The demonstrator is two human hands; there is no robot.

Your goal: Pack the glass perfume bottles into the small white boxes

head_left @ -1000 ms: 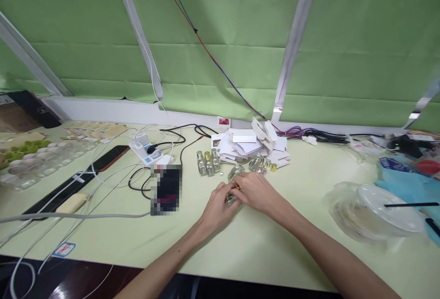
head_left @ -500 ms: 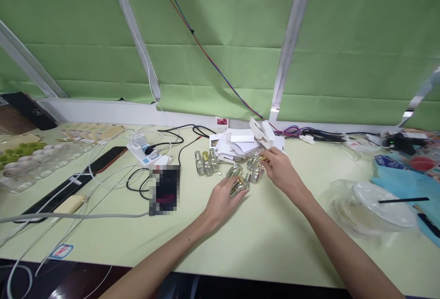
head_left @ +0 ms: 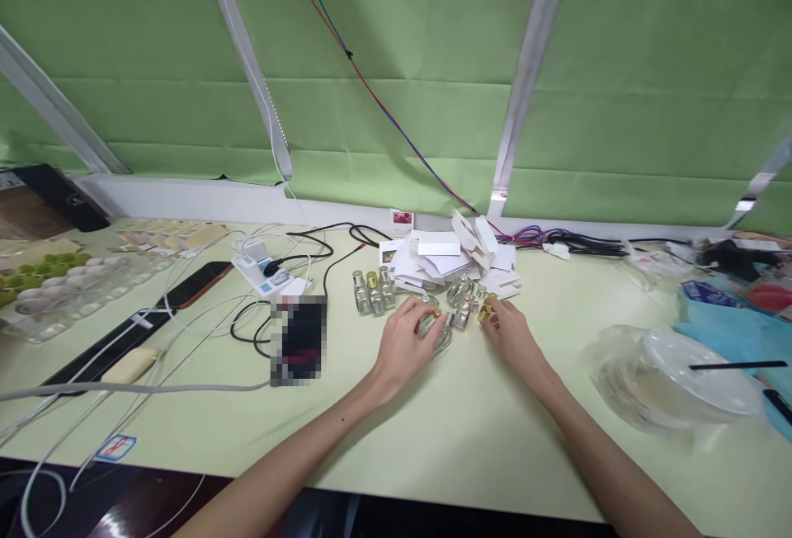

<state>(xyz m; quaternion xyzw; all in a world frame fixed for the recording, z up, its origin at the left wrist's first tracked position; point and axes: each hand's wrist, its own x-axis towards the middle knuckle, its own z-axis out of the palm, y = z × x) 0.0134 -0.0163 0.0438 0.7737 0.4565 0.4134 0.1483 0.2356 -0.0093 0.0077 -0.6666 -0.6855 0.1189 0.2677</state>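
My left hand (head_left: 402, 348) is curled round a small clear glass bottle (head_left: 441, 338) on the table, thumb and fingers closed about it. My right hand (head_left: 515, 336) pinches a gold-capped glass bottle (head_left: 486, 312) just to the right of the cluster. Between the hands, another small glass bottle (head_left: 462, 313) lies among several that look like perfume bottles. To the left, three small bottles (head_left: 374, 294) stand side by side, the middle one with a gold cap. The fingers partly hide the held bottles.
Behind the bottles is a heap of white paper and small cartons (head_left: 438, 253). A pixelated dark device (head_left: 300, 340), a power strip (head_left: 263, 272) and loose cables lie left. At the right are a lidded plastic bowl in a bag (head_left: 693, 373) and a blue bag (head_left: 711, 319).
My right hand has moved down and right from the edge of the paper heap, now with a gold-capped bottle in its fingers. The left hand has shifted only slightly.
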